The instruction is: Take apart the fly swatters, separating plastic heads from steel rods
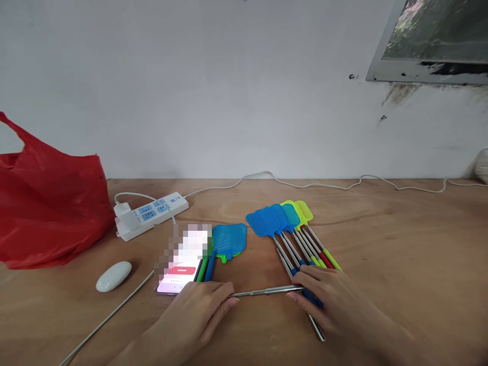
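Observation:
My left hand (pixel 204 307) is closed, with thumb and fingers pinching the left end of a thin telescopic metal rod (pixel 263 291). The rod's right end is pinched in my right hand (pixel 324 295), so it lies level between both hands. Under and around my right hand are the handles of several fly swatters (pixel 267 221), fanned out with blue and yellow-green heads pointing away. Another metal rod (pixel 316 328) sticks out below that hand. Just beyond my left hand lies a blue fly swatter (pixel 230 239) over a green one, their handles partly hidden.
A lit phone (pixel 183 264) lies beside the left swatters. Further left are a white mouse-like object (pixel 113 276), a power strip (pixel 152 213) with a plug, and a red plastic bag (pixel 53 203). A white cable (pixel 312 185) runs along the wall.

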A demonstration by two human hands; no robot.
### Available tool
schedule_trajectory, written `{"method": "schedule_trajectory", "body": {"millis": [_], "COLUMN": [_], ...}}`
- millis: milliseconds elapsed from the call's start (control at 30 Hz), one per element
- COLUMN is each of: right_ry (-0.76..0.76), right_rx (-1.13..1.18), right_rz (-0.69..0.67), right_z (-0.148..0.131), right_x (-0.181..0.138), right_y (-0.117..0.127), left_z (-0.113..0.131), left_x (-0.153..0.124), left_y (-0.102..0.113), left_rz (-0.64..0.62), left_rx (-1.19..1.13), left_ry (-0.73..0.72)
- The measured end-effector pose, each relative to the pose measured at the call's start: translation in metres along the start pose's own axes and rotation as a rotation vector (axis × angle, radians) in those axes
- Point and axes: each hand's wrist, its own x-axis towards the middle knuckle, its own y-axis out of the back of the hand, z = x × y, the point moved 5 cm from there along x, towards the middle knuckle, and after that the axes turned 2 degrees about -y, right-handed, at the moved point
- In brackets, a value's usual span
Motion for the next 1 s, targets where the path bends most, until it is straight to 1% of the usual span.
{"method": "schedule_trajectory", "body": {"millis": [67, 167, 333, 467, 567, 700, 867, 1000], "right_ry": [0.019, 0.052, 0.056, 0.077, 0.056, 0.043, -0.014, -0.059], "right_rx": [0.004, -0.014, -0.024, -0.043, -0.064, -0.045, 0.038, 0.052], "right_rz": [0.008, 0.056, 0.139, 0.135, 0.13, 0.099, 0.046, 0.06], "right_z": [-0.002, -0.008, -0.021, -0.03, -0.032, -0.031, -0.028, -0.024], "right_x": [0.0, 0.0, -0.001, 0.0, 0.004, 0.006, 0.005, 0.005], "right_y": [0.001, 0.0, -0.004, -0.006, -0.009, -0.013, -0.011, -0.004], "left_z": [0.0, 0.002, 0.007, 0.011, 0.008, 0.01, 0.016, 0.014], "left_x": [0.002, 0.006, 0.011, 0.011, 0.011, 0.012, 0.013, 0.017], "left_y": [-0.001, -0.005, -0.013, -0.019, -0.02, -0.016, -0.007, 0.002], "left_rz": [0.023, 0.033, 0.027, -0.001, -0.014, -0.03, -0.012, 0.057], "left_rx": [0.057, 0.098, 0.071, 0.034, 0.049, 0.05, 0.037, 0.066], "left_ry": [-0.029, -0.045, 0.011, 0.0, 0.053, 0.027, -0.013, -0.016]}}
